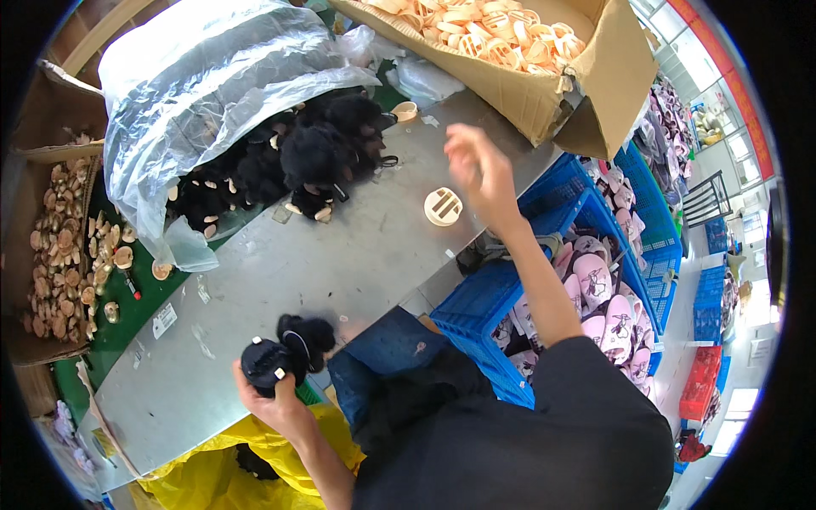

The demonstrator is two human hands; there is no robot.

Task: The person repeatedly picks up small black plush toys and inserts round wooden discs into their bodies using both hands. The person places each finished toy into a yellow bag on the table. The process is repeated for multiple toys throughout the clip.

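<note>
My left hand (276, 408) is closed round a black plush piece (270, 361) with small white bits on it, at the near edge of the metal table. A fluffy black part (313, 338) sticks out to its right. My right hand (483, 174) is raised over the table's right side, fingers apart and a little blurred, with nothing visible in them. Just below and left of it lies a round cream plastic disc (443, 206) with slots. A heap of black plush pieces (319, 157) spills from a clear plastic bag (212, 93) at the back.
A cardboard box (501, 85) of peach plastic parts stands at the far right of the table. Another box (89, 157) at left holds small tan-and-gold parts. Blue crates (484, 331) with pink slippers stand at right. A yellow bag (212, 463) lies below the table edge.
</note>
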